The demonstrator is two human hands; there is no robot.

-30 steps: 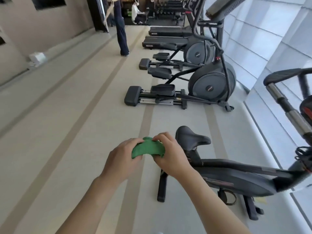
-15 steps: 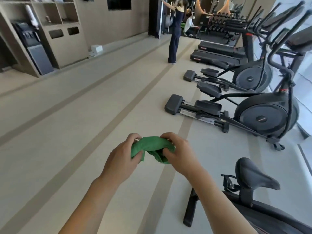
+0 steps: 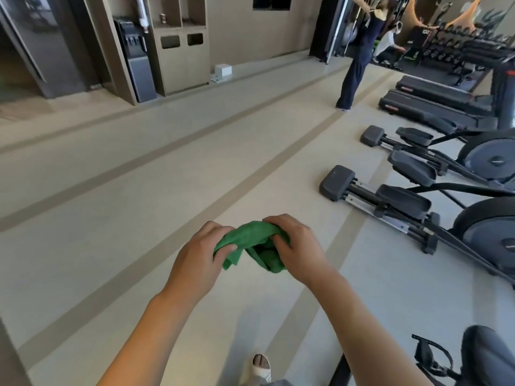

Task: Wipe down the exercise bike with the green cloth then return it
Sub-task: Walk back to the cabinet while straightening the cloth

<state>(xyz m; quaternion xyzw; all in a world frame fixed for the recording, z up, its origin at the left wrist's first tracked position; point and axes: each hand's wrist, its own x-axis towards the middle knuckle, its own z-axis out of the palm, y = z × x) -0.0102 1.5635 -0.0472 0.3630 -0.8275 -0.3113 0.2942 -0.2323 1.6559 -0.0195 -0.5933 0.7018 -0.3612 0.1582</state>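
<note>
The green cloth (image 3: 252,246) is bunched up between both hands at chest height over the floor. My left hand (image 3: 199,254) pinches its left end with thumb and fingers. My right hand (image 3: 296,246) grips its right end, fingers curled over the top. Only the black saddle (image 3: 487,358) and a pedal strap (image 3: 432,358) of the exercise bike show, at the bottom right corner, well right of my hands.
Two elliptical trainers (image 3: 418,201) and treadmills (image 3: 434,104) line the right side. A person (image 3: 359,54) stands ahead near a dumbbell rack (image 3: 459,45). A shelf unit (image 3: 178,43) with a water dispenser (image 3: 136,57) stands at the far left wall. My foot (image 3: 259,369) shows below.
The view has swung left, away from the bike, which slid to the bottom right corner. Both hands kept hold of the cloth and worked it between them.
</note>
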